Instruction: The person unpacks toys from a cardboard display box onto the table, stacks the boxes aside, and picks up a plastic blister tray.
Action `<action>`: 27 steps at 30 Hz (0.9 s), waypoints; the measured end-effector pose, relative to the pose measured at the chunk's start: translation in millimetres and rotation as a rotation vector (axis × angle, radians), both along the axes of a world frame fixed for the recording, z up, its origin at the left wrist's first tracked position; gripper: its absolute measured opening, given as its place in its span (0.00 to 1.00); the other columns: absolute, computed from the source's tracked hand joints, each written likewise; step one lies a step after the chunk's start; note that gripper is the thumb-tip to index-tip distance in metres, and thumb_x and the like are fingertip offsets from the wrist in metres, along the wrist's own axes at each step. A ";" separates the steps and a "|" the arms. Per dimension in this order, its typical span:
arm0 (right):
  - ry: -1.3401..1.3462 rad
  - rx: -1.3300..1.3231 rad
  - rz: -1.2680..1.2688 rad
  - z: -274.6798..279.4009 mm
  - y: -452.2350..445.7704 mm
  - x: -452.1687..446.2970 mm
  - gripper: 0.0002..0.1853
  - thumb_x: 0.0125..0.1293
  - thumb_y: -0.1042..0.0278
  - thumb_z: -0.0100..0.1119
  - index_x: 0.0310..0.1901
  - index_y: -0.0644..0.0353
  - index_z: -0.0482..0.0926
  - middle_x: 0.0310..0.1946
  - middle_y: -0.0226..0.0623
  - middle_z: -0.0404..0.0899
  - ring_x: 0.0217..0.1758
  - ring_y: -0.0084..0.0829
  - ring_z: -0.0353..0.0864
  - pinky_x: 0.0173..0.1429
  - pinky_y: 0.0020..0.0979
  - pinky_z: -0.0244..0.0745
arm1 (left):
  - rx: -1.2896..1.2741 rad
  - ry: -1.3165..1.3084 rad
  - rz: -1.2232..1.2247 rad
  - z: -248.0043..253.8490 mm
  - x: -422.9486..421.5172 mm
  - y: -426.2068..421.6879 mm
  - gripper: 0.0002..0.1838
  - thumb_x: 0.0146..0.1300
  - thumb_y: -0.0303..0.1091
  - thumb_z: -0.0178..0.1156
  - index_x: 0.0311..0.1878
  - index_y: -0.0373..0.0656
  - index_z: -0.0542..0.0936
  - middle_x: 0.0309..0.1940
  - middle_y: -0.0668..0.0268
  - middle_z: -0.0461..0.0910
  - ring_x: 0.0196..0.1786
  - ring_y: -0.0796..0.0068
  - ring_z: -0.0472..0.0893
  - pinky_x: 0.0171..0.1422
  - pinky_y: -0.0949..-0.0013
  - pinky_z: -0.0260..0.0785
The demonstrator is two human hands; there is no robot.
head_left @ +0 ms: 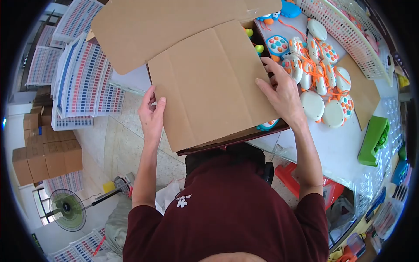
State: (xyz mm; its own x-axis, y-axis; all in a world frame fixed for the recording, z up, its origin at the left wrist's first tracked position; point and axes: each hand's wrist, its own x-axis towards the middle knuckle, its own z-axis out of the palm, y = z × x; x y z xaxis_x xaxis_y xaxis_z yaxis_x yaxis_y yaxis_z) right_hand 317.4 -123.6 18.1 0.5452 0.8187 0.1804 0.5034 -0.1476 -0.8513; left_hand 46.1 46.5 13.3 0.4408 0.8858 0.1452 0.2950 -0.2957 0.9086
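A flat cardboard sheet (209, 87) with crease lines lies over the open top of a box (235, 139), whose dark rim shows along the near edge. My left hand (152, 112) is at the sheet's left edge, thumb and fingers curved round that side. On the right, my right hand (281, 89) has its thumb on the sheet and its fingers over the box's right side. Green and blue toy parts (259, 48) show through the gap at the back right. A large box flap (174, 26) stands out beyond the sheet.
White and orange toys (314, 70) with orange cords are heaped on the table right of the box. A white basket (345, 30) and a green tape dispenser (374, 140) sit farther right. Stacked white crates (87, 78), cartons (48, 153) and a fan (66, 208) are at left.
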 end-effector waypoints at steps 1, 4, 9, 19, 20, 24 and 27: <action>0.095 -0.009 0.012 0.4 0.1 0.8 0.24 0.58 0.72 0.58 0.57 0.64 0.68 0.43 0.38 0.76 0.35 0.24 0.74 0.40 0.28 0.72 | -0.009 -0.060 -0.010 -0.5 -0.7 -0.9 0.23 0.63 0.27 0.54 0.61 0.31 0.65 0.50 0.52 0.74 0.49 0.73 0.75 0.52 0.71 0.69; 0.278 0.194 -0.059 -3.6 -4.8 7.3 0.23 0.59 0.73 0.56 0.57 0.65 0.69 0.46 0.35 0.77 0.42 0.21 0.75 0.46 0.26 0.71 | 0.033 -0.217 0.020 10.5 7.0 -9.8 0.22 0.64 0.27 0.53 0.61 0.31 0.66 0.51 0.53 0.74 0.52 0.71 0.74 0.57 0.70 0.66; 0.339 0.365 -0.495 -4.6 -76.4 84.8 0.24 0.64 0.68 0.55 0.60 0.69 0.67 0.53 0.41 0.74 0.53 0.28 0.73 0.57 0.25 0.68 | 0.151 -0.175 0.055 29.8 -3.1 -5.0 0.21 0.63 0.28 0.54 0.59 0.32 0.68 0.52 0.54 0.75 0.55 0.69 0.74 0.59 0.68 0.64; 0.101 0.354 -0.767 -67.3 -230.4 140.0 0.24 0.63 0.70 0.53 0.59 0.72 0.66 0.55 0.51 0.70 0.55 0.37 0.72 0.59 0.33 0.69 | 0.152 0.119 0.150 -21.5 -35.7 3.2 0.22 0.66 0.38 0.51 0.58 0.32 0.69 0.55 0.49 0.73 0.58 0.62 0.72 0.62 0.64 0.61; 0.091 0.367 -0.788 -74.9 -234.8 144.4 0.23 0.62 0.73 0.53 0.59 0.71 0.66 0.55 0.50 0.70 0.55 0.37 0.72 0.59 0.34 0.69 | 0.185 0.141 0.138 -20.6 -33.9 -2.0 0.22 0.66 0.38 0.50 0.58 0.32 0.69 0.55 0.48 0.72 0.58 0.60 0.72 0.62 0.64 0.61; 0.098 0.400 -0.878 -74.6 -218.8 129.7 0.22 0.66 0.63 0.54 0.53 0.74 0.71 0.52 0.46 0.72 0.53 0.34 0.71 0.58 0.33 0.69 | 0.122 0.043 0.078 -3.7 -17.9 -30.5 0.25 0.67 0.39 0.49 0.59 0.28 0.64 0.58 0.43 0.67 0.63 0.51 0.66 0.67 0.62 0.56; 0.319 0.537 -0.747 -104.1 -238.7 161.7 0.28 0.55 0.77 0.60 0.58 0.71 0.67 0.52 0.55 0.72 0.54 0.44 0.74 0.57 0.36 0.70 | 0.167 0.012 0.036 -22.2 -13.2 -26.4 0.28 0.66 0.40 0.50 0.61 0.26 0.61 0.62 0.40 0.61 0.67 0.49 0.60 0.70 0.60 0.51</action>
State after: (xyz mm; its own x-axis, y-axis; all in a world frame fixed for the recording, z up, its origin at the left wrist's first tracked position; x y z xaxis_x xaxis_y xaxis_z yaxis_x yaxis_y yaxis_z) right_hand 479.1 -362.3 -86.0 0.9787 0.0944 0.1823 0.1715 0.1123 -0.9788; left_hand 32.8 20.2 -8.9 0.4116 0.8650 0.2869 0.3184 -0.4315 0.8441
